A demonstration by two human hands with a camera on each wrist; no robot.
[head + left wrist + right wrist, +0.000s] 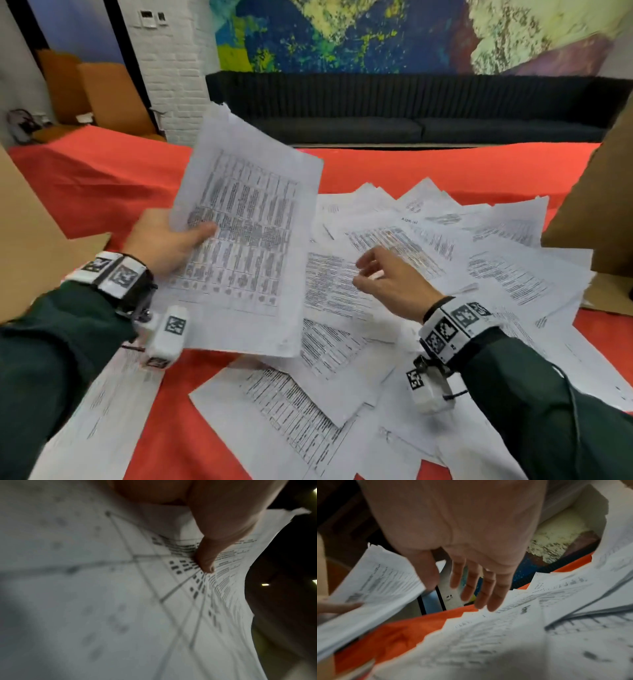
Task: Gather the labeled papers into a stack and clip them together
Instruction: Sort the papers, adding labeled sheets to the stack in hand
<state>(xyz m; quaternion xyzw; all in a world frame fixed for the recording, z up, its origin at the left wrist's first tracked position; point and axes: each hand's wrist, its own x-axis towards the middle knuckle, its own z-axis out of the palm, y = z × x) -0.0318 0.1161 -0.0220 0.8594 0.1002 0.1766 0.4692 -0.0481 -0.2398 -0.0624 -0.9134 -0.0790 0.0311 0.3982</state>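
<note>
My left hand [164, 240] grips a partial stack [239, 240] of papers, thumb clamped on top. My right hand [387, 277] hovers empty, fingers loose, just above the loose sheets [479, 267] scattered under and beyond it. Most remain ungathered, I judge; no clip shows.

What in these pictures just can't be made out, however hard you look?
- Print on the held papers: blurred in the head and left wrist views.
- Left hand fingers: hidden behind those sheets; only the thumb shows.
- Number of held sheets: edges overlap.
- Whether the right hand touches the loose papers: unclear.
- A clip: none visible anywhere.
</note>
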